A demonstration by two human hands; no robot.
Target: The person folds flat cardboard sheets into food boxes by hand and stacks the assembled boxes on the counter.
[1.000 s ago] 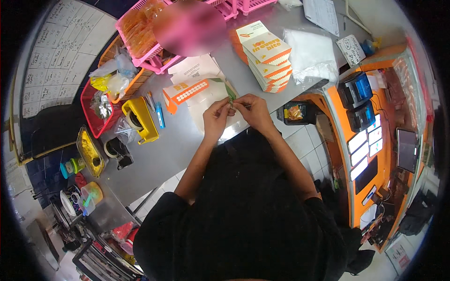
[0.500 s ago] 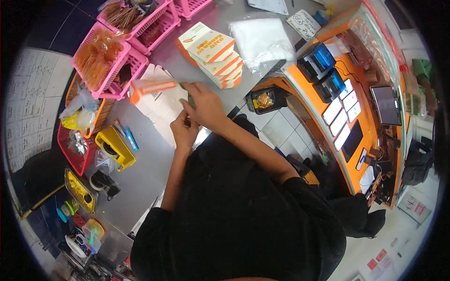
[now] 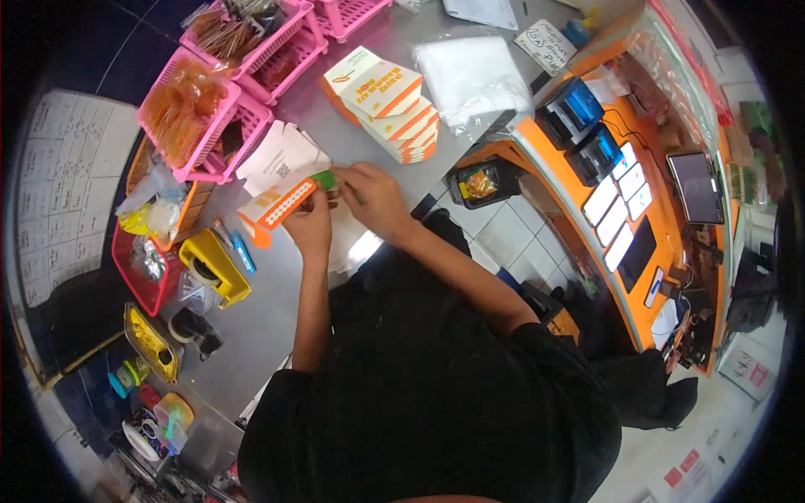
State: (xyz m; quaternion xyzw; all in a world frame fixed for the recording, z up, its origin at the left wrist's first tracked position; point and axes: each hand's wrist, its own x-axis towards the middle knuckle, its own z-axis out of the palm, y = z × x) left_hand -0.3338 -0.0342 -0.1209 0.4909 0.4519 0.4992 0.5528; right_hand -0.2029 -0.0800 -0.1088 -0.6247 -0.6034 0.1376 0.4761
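My left hand (image 3: 310,225) is closed around an orange-and-white cardboard food box (image 3: 285,208), held tilted over the metal counter. At the box's right end my right hand (image 3: 376,199) pinches a small green object (image 3: 324,179); its kind I cannot make out, as fingers cover part of it. Pale unfolded cardboard sheets (image 3: 285,159) lie just beyond and under the held box. Farther off, a leaning stack of similar orange-and-white boxes (image 3: 381,96) rests on the counter.
Pink plastic baskets (image 3: 189,117) with bagged food stand at the back left. A yellow tape dispenser (image 3: 220,268) and pens (image 3: 243,251) lie left of my arm. Clear-wrapped white sheets (image 3: 470,75) lie beyond the stack. An orange desk (image 3: 604,277) with several phones stands right.
The held box has come down and nearer to me, its orange patterned side now showing. My left hand has shifted onto the box, and my right hand has moved slightly right and nearer.
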